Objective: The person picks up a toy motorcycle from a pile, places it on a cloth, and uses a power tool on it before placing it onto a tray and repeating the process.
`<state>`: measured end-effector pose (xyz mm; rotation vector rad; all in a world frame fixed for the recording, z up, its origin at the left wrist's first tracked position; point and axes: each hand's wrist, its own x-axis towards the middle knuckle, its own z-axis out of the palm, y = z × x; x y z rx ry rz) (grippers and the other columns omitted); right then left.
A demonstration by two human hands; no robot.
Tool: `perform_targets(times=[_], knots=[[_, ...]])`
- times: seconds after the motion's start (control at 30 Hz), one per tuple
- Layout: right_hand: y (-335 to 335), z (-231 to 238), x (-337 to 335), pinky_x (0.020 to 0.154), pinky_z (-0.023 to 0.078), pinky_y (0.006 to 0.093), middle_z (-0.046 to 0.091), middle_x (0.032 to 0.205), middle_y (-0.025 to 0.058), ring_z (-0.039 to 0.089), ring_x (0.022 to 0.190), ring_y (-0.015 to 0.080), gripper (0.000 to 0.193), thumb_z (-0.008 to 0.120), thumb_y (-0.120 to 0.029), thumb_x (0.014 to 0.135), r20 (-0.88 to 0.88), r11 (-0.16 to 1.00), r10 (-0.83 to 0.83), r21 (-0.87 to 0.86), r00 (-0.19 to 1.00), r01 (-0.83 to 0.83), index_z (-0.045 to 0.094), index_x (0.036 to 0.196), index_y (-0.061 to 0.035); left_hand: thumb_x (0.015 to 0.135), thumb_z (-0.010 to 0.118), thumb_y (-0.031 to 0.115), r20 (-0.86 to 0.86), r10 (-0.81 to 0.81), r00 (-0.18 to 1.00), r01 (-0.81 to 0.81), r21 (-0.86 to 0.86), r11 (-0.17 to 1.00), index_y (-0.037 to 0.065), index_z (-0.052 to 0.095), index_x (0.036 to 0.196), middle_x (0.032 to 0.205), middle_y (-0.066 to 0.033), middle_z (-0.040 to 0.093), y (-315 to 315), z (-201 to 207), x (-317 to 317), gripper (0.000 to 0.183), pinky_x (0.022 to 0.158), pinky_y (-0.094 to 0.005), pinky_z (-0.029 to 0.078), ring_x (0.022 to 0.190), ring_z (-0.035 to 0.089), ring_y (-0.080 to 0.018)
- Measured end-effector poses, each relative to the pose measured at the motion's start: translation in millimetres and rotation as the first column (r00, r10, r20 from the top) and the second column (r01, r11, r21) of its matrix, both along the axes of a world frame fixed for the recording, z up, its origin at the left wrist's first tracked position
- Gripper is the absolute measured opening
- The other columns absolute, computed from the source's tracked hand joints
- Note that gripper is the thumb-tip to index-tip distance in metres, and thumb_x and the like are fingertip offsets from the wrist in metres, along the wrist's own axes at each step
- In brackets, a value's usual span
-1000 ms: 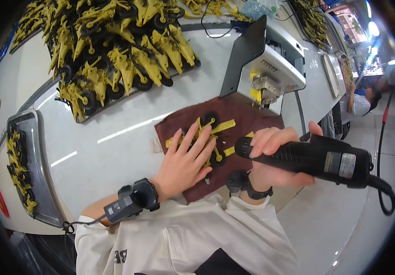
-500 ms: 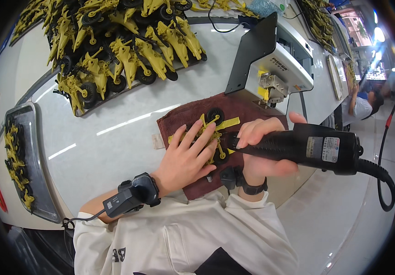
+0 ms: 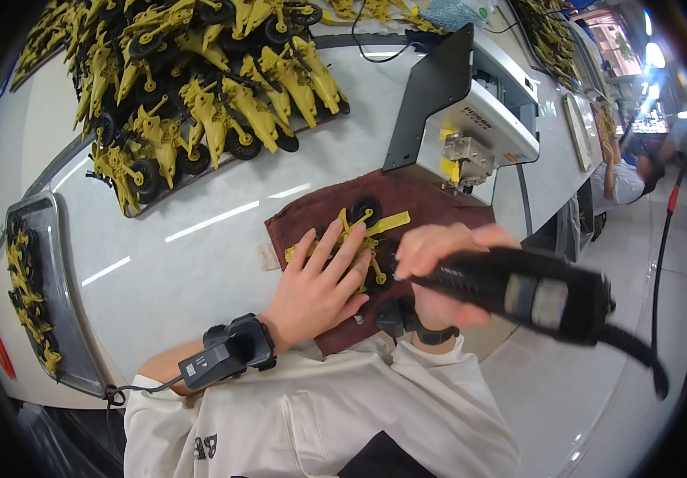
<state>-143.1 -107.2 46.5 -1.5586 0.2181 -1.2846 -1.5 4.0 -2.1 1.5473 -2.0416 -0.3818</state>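
A yellow model motorcycle with black wheels (image 3: 365, 210) lies on a dark red cloth (image 3: 308, 209) in front of me. My left hand (image 3: 321, 275) rests flat over it with the fingers spread, covering much of its body. In my right hand (image 3: 439, 259) is a black corded electric screwdriver (image 3: 511, 291), gripped round its front part and slanting down to the right. Its front end points at the motorcycle's right side; my fingers hide the tip, so I cannot tell whether it touches. A yellow strip (image 3: 390, 222) sticks out beside the upper wheel.
Behind the cloth stands a grey-and-black boxy machine (image 3: 487, 119) with a metal fitting in front. Many yellow motorcycles (image 3: 228, 103) are piled at the back left. A metal tray (image 3: 68, 299) with more parts is at far left. A person (image 3: 630, 179) sits at far right.
The screwdriver's cord end has swung down toward me, tilting the tool more. My right hand has turned with it; my left hand stays on the motorcycle.
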Motion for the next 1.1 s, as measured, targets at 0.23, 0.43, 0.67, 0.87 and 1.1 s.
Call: perform_targets(times=[0.23,0.43,0.67,0.87,1.1], knots=[[-49.6,77.2,-13.0,0.049,0.045,0.0359,0.054,0.065,0.0118,0.054,0.049,0.0219,0.092,0.048,-0.076,0.077,0.246,0.887,-0.42,-0.089,0.873,0.452,0.028,0.129,-0.0031,0.075,0.069,0.034,0.01,0.009,1.0,-0.009,0.023,1.0,0.011,0.052,0.124,0.142,-0.0144,0.038,-2.6,4.2,-1.4,0.056,0.102,-0.0508,0.031,0.129,0.037,-0.0367],[-77.6,62.1,-0.7,0.052,0.044,0.032,0.053,0.064,0.0083,0.05,0.05,0.019,0.074,0.049,-0.07,0.081,-0.05,0.815,-0.579,-0.049,0.814,0.577,0.036,0.122,-0.0087,0.076,0.069,0.033,-0.027,0.013,1.0,-0.012,0.011,1.0,0.013,0.049,0.129,0.142,-0.0143,0.037,-1.5,4.2,0.1,0.06,0.102,-0.0513,0.031,0.128,0.037,-0.0371],[-6.0,40.3,15.1,0.054,0.05,0.036,0.058,0.073,0.016,0.058,0.056,0.0271,0.094,0.056,-0.07,0.076,0.17,0.999,-0.024,0.033,0.985,0.018,0.022,0.129,-0.0003,0.076,0.069,0.032,-0.098,-0.005,0.995,0.011,0.052,0.999,0.014,0.048,0.13,0.145,-0.0187,0.03,-2.3,3.3,0.1,0.061,0.104,-0.0523,0.028,0.132,0.032,-0.0377],[6.0,23.5,37.2,0.051,0.048,0.0357,0.054,0.071,0.0128,0.054,0.05,0.0242,0.093,0.044,-0.076,0.078,0.014,0.997,-0.062,0.039,0.998,0.062,0.022,0.131,-0.0025,0.076,0.07,0.031,-0.144,0.027,0.989,-0.018,0.067,0.998,0.012,0.052,0.123,0.146,-0.0219,0.028,-2.8,3.4,4.9,0.054,0.106,-0.0493,0.028,0.134,0.03,-0.0353],[2.7,6.2,43.7,0.05,0.048,0.0317,0.056,0.072,0.0121,0.055,0.053,0.0224,0.082,0.056,-0.067,0.078,-0.046,0.987,-0.014,0.161,0.999,0.021,0.029,0.124,-0.0049,0.072,0.072,0.029,-0.145,0.0,0.989,0.011,0.075,0.997,0.013,0.054,0.119,0.146,-0.0218,0.029,-2.1,5.1,6.8,0.052,0.105,-0.0496,0.028,0.134,0.031,-0.0343]])
